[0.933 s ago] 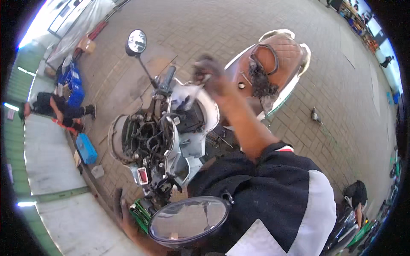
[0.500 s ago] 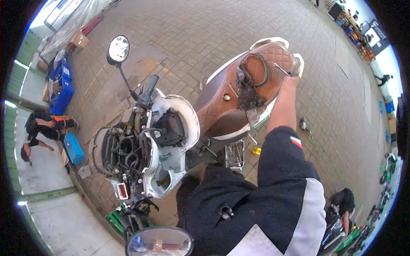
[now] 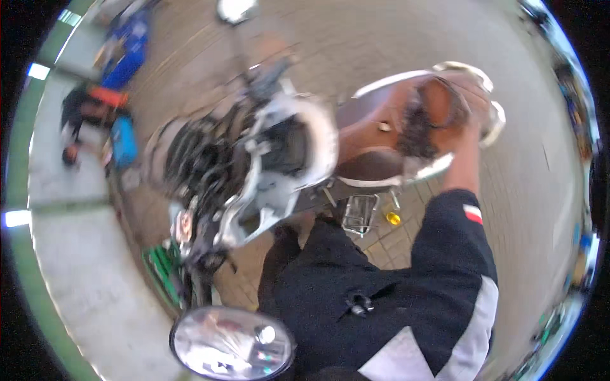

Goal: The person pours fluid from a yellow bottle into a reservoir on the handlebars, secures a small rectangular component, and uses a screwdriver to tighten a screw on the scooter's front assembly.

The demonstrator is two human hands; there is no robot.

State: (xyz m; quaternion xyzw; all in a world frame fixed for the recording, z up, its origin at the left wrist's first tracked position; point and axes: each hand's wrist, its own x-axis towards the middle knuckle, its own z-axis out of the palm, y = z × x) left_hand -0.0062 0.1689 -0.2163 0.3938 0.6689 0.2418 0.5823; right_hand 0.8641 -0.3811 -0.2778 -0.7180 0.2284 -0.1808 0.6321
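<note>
My right hand (image 3: 475, 117) reaches out to the rear of the scooter's brown quilted seat (image 3: 362, 143); motion smears its fingers, so its hold cannot be made out. Close to it on the seat lie a dark ring-shaped strap or hose (image 3: 462, 105) and a dark, dirty rag (image 3: 414, 133). A small round pale thing (image 3: 384, 127) rests further forward. My left hand is out of view. Left of the seat stands the scooter's stripped front (image 3: 213, 146), with bare wiring and a white inner panel (image 3: 270, 197).
One mirror (image 3: 232, 346) stands low in front of me, another (image 3: 238, 9) at the top. Beside the scooter are a metal rack (image 3: 360, 214) and a small yellow thing (image 3: 393, 218). A person (image 3: 79, 120) crouches at the left near a blue toolbox (image 3: 124, 141) and blue crates (image 3: 130, 47).
My view has swung, so the scooter sits higher and further right, and everything is blurred. My right arm still reaches to the seat's rear. The spanner near that hand no longer shows clearly.
</note>
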